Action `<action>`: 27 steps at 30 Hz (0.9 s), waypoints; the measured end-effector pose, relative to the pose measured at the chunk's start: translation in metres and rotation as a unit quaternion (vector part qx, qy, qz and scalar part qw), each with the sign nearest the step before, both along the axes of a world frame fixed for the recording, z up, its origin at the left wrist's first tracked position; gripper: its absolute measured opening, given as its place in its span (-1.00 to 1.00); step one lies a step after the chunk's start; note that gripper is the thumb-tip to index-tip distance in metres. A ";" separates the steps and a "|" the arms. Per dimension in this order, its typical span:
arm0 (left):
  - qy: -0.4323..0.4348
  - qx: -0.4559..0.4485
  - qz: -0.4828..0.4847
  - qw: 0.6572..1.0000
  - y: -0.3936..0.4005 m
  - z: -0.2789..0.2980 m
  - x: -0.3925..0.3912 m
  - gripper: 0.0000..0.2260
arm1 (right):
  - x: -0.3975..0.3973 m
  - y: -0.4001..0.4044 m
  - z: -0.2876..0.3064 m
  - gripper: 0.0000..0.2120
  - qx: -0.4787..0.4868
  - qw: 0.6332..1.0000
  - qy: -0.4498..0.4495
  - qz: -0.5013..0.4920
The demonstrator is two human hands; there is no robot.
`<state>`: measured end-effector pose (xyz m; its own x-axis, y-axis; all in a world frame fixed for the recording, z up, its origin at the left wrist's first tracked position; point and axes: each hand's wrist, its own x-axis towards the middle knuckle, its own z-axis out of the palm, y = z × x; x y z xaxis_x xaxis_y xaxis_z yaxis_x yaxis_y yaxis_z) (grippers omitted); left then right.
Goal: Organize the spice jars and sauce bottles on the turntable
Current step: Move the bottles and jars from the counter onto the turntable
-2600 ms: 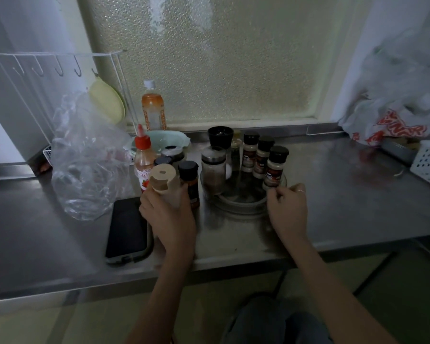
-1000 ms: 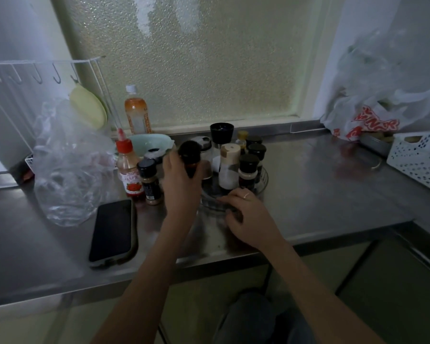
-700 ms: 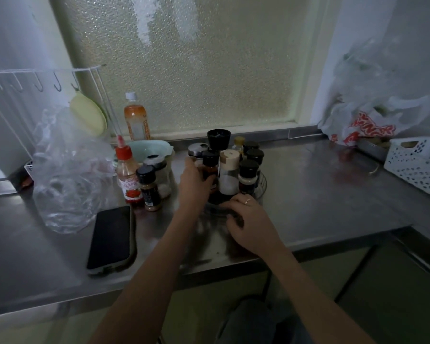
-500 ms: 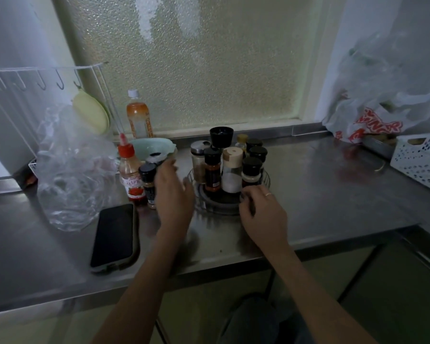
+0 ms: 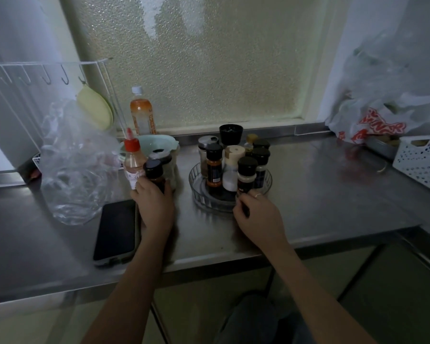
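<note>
A clear round turntable [image 5: 199, 194] sits on the steel counter and holds several spice jars, among them an orange-powder jar [image 5: 214, 165], a white shaker with a beige cap [image 5: 232, 167] and a black-lidded jar [image 5: 246, 173] at the front. My left hand [image 5: 154, 207] is closed around a dark black-capped spice jar [image 5: 155, 173] that stands left of the turntable. Just behind it are a red-capped sauce bottle [image 5: 133, 160] and a clear jar with a black lid [image 5: 168, 162]. My right hand [image 5: 256, 216] pinches the turntable's front rim.
A black phone [image 5: 116, 229] lies left of my left arm. A crumpled clear plastic bag [image 5: 77, 165] and a wire rack [image 5: 42, 78] stand at the left. An orange drink bottle [image 5: 142, 112] is by the window. A white basket [image 5: 422, 160] and shopping bag [image 5: 372, 120] are at the right.
My left hand set a black-capped jar onto the turntable, drew back to the left and closed on another dark jar beside the sauce bottle. My right hand stayed at the turntable's front rim.
</note>
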<state>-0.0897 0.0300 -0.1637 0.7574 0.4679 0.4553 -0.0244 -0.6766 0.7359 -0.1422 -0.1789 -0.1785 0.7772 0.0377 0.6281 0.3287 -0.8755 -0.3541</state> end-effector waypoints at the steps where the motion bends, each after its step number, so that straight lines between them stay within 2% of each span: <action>1: -0.028 -0.005 -0.005 1.000 -0.004 0.005 -0.005 -0.60 | 0.000 0.000 0.000 -0.79 0.006 1.000 0.000 0.002; 3: -0.115 -0.037 -0.049 0.992 -0.017 0.020 -0.016 -0.59 | 0.000 -0.001 0.001 -0.79 0.015 1.000 -0.001 0.000; 5: -0.146 -0.089 -0.143 0.975 -0.034 0.038 -0.019 -0.65 | 0.000 -0.001 0.002 -0.79 0.020 1.000 -0.001 0.000; 6: -0.125 -0.103 -0.206 0.965 -0.041 0.044 -0.018 -0.67 | 0.000 -0.001 0.002 -0.80 0.023 1.000 0.001 0.003; 8: -0.040 -0.075 -0.323 0.943 -0.055 0.045 -0.010 -0.66 | -0.001 -0.001 0.002 -0.84 0.025 1.000 0.004 0.007; 10: 0.013 0.000 -0.362 0.932 -0.068 0.035 -0.002 -0.65 | -0.001 -0.002 0.003 -0.88 0.026 1.000 0.013 0.009; 12: 0.022 0.047 -0.346 0.937 -0.077 0.021 0.005 -0.62 | -0.001 -0.001 0.003 -0.89 0.027 0.999 0.020 0.007; 16: 0.022 0.010 -0.329 0.944 -0.073 0.017 0.009 -0.53 | -0.002 -0.001 0.004 -0.86 0.034 0.999 0.011 0.009; 18: 0.000 -0.019 -0.326 0.945 -0.062 0.017 0.003 -0.57 | -0.004 0.000 0.005 -0.88 0.023 1.000 0.002 0.005; 21: -0.049 -0.030 -0.203 0.978 -0.036 0.020 -0.008 -0.61 | -0.009 -0.001 0.009 -0.93 0.055 0.996 -0.042 -0.060; 24: -0.028 -0.053 -0.093 0.994 -0.010 0.023 -0.002 -0.32 | -0.006 -0.004 0.012 -0.88 0.120 0.981 -0.042 -0.147; 25: -0.022 -0.054 -0.086 0.995 -0.006 0.024 0.002 -0.24 | -0.004 -0.005 0.010 -0.88 0.109 0.981 -0.024 -0.161; 27: -0.029 -0.053 -0.104 0.993 -0.002 0.025 0.009 -0.25 | 0.001 -0.006 0.005 -0.91 0.054 0.985 0.012 -0.165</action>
<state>-0.0809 0.0284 -0.1383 0.8161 0.3523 0.4582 -0.2003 -0.5712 0.7960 -0.1414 -0.1846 -0.1737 0.7507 -0.2850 0.5960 0.0240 -0.8898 -0.4557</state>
